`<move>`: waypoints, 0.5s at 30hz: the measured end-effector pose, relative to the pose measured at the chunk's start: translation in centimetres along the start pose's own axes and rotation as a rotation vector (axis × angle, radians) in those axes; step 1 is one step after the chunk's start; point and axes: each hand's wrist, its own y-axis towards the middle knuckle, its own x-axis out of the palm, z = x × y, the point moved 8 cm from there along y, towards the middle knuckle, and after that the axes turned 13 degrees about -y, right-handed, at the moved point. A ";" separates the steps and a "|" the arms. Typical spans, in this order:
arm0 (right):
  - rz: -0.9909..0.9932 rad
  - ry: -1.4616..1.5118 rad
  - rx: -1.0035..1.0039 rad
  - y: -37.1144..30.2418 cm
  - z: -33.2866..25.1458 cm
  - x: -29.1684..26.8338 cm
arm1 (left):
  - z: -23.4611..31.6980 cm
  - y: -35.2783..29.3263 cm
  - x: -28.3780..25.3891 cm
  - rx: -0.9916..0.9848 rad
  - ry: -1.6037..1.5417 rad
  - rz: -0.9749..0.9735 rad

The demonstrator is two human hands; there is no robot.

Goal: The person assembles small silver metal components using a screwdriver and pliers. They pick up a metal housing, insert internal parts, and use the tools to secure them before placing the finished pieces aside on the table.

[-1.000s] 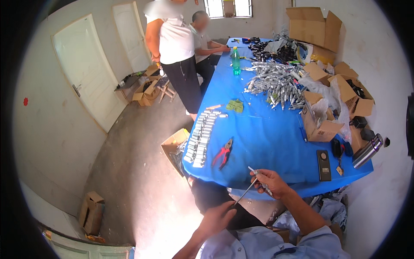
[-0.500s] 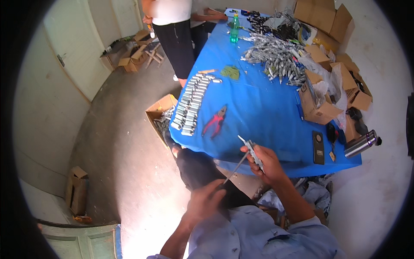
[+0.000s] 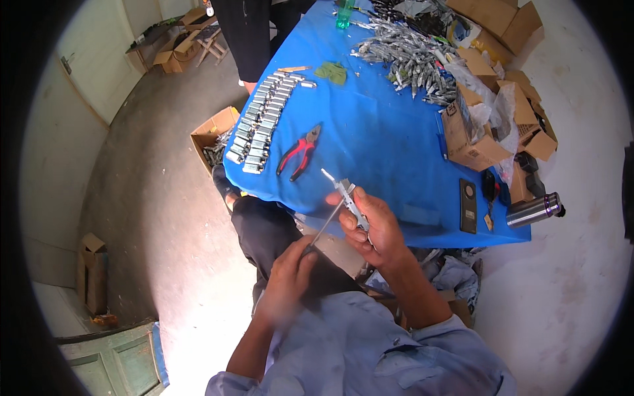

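Note:
My right hand [image 3: 376, 228] grips a slim silver metal part [image 3: 356, 210] with a thin pointed end, holding it up off the front edge of the blue-covered table. In my left hand [image 3: 288, 274] is a screwdriver [image 3: 325, 229], its dark handle mostly hidden by my fingers. The screwdriver's shaft slants up to the right and meets the metal part beside my right fingers; the exact contact spot is too small to make out. Red-and-black pliers [image 3: 301, 152] lie on the table just beyond my hands. Silver metal pieces [image 3: 264, 119] stand in neat rows left of the pliers.
A heap of silver parts [image 3: 403, 56] covers the table's far right. Open cardboard boxes [image 3: 469, 135] line the right side, near a steel flask [image 3: 533, 210] and a dark flat device [image 3: 468, 206]. A green cloth [image 3: 331, 72] lies beyond the pliers. Another person [image 3: 243, 39] stands far left.
My view has shifted, so the table and both hands sit higher and further left in the picture. The screwdriver stays against the metal part, and both hands keep their hold.

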 end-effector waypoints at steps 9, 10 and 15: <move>-0.087 0.157 0.007 -1.0 -1.1 1.4 | -1.1 1.0 0.9 0.050 -0.064 -0.019; -0.088 0.173 0.011 -1.1 -1.1 1.4 | -1.2 1.2 1.2 0.083 -0.071 -0.019; -0.117 0.241 -0.002 -1.2 -0.9 1.8 | -1.9 1.5 2.7 0.068 -0.118 -0.065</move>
